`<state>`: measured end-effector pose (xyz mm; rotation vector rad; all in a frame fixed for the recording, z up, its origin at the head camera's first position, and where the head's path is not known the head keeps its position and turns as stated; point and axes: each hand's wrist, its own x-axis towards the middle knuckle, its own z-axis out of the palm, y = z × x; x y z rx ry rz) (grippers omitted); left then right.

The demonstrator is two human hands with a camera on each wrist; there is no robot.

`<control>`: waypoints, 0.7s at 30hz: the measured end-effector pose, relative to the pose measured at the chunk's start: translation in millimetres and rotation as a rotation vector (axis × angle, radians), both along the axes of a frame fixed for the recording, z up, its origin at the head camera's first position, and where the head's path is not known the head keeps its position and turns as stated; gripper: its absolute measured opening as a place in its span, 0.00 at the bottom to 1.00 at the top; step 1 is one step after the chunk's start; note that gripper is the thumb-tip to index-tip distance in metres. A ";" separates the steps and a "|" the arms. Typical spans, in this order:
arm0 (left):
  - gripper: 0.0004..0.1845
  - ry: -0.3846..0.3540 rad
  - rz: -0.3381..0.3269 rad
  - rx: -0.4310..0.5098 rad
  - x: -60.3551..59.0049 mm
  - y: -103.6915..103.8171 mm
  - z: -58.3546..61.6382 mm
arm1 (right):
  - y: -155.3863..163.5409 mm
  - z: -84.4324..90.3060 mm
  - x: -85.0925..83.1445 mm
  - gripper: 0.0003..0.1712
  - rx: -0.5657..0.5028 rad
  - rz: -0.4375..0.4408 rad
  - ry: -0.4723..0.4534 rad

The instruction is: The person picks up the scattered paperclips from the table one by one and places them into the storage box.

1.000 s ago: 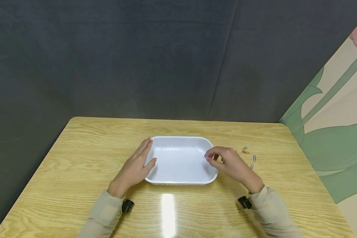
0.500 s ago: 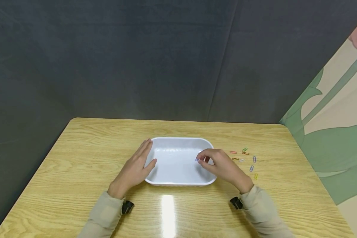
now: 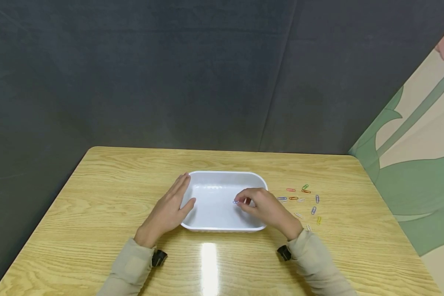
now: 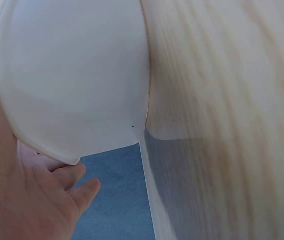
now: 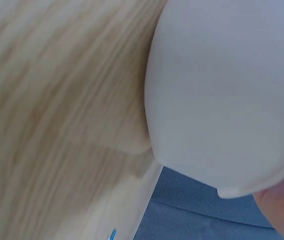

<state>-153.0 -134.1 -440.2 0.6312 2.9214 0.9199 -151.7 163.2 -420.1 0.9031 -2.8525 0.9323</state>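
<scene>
Leftward slid the right hand (image 3: pixel 262 205), pinching one blue clip (image 3: pixel 235 202) inside one white tray (image 3: pixel 214 213)! One left hand (image 3: pixel 167 209), thumb apart, touched the tray.

Fingertips partly cover the thin blue wire paper clip (image 3: pixel 235 202) pinched by the right hand (image 3: pixel 260 205); whether it touches the floor of the glossy white round-cornered tray (image 3: pixel 222 230) cannot be told. That hand also hides some of the tray's right side, and the left hand (image 3: pixel 166 211) covers part of the left rim. Just beyond the right hand's knuckles, a second blue wire clip (image 3: pixel 282 198) and a pale wire clip (image 3: pixel 284 201) are too small to tell whether they touch. Below both hands, the beige cloth sleeves (image 3: pixel 129 263) are cut off by the head view's bottom edge. In the right wrist view, the right hand is mostly cut off by the right edge; well apart from it, a slim bright-blue object (image 5: pixel 112 234) is blurred and cut off below.
</scene>
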 end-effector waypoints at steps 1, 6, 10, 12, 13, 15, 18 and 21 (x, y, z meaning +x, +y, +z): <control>0.37 0.000 0.001 0.001 0.0 0.0 -0.1 | -1.1 -0.5 -0.2 0.05 0.007 0.000 0.005; 0.37 0.001 0.005 0.006 0.1 -0.2 -0.5 | -5.4 -3.1 -0.9 0.05 0.024 0.003 0.020; 0.37 0.005 0.004 0.004 0.2 -0.2 -0.1 | -8.5 -5.7 -2.0 0.04 0.045 0.003 0.031; 0.37 0.005 0.004 0.004 0.4 -0.4 0.0 | -9.9 -6.9 -2.4 0.04 0.058 -0.005 0.040; 0.37 0.006 0.003 0.004 0.4 -0.4 0.0 | -10.6 -7.3 -2.4 0.03 0.065 -0.010 0.045; 0.37 0.006 0.003 0.005 0.6 -0.5 0.0 | -12.0 -7.9 -2.4 0.03 0.080 -0.023 0.052; 0.37 0.009 0.002 0.003 0.6 -0.5 0.0 | -14.0 -8.9 -2.1 0.02 0.107 -0.043 0.072; 0.37 0.008 0.001 0.005 0.5 -0.5 0.1 | -15.2 -10.5 -1.7 0.02 0.137 -0.062 0.090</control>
